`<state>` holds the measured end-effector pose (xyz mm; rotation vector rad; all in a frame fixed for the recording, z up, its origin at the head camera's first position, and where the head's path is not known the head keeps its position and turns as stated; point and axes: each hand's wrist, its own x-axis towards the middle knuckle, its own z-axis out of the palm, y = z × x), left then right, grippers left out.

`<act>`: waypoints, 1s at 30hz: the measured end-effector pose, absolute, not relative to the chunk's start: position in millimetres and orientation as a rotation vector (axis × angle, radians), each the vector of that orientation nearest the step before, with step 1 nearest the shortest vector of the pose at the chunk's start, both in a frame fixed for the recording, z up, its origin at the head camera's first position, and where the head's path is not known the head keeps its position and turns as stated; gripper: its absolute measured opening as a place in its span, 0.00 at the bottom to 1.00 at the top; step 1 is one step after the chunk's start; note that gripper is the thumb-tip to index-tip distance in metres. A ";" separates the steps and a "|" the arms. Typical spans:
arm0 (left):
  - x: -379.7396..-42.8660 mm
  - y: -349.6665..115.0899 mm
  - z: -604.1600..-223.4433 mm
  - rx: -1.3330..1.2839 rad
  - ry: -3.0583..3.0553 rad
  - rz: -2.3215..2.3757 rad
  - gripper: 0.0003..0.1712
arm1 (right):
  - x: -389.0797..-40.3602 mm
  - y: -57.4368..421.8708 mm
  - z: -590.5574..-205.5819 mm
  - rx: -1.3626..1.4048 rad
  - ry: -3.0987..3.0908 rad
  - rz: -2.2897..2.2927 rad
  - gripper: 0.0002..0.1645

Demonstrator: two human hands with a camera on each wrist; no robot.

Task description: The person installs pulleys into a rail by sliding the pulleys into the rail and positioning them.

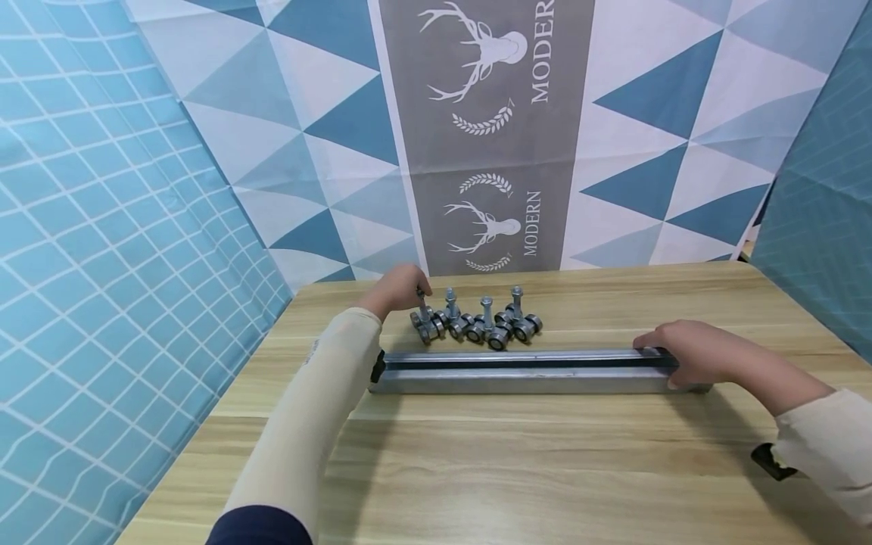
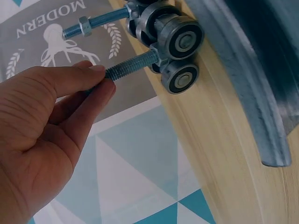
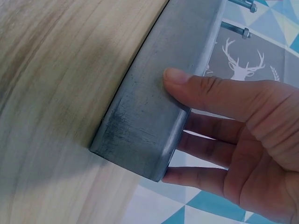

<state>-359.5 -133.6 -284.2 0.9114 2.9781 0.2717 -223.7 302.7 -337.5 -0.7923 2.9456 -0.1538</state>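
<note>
In the head view my left hand (image 1: 400,290) is at the back of the table, beside the leftmost roller trolley (image 1: 429,328). Its thumb and fingers pinch the upright threaded bolt (image 2: 133,66) of that trolley, whose small bearing wheels (image 2: 181,77) show in the left wrist view. A long grey metal channel rail (image 1: 511,382) lies crosswise in front of the trolleys, with a slot along its top. My right hand (image 1: 702,353) grips the rail's right end, thumb on the near face, fingers over the far side. The left fingertips are partly hidden behind the thumb.
More roller trolleys (image 1: 487,327) stand in a row to the right of the held one, bolts upward. The wooden table (image 1: 518,462) meets a patterned cloth (image 1: 341,144) at the back, and a blue checked cloth (image 1: 102,227) hangs on the left.
</note>
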 end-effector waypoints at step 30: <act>-356.9 -139.2 -275.9 0.792 3.013 0.207 0.07 | -223.7 304.2 -339.4 -0.816 2.948 -0.152 0.39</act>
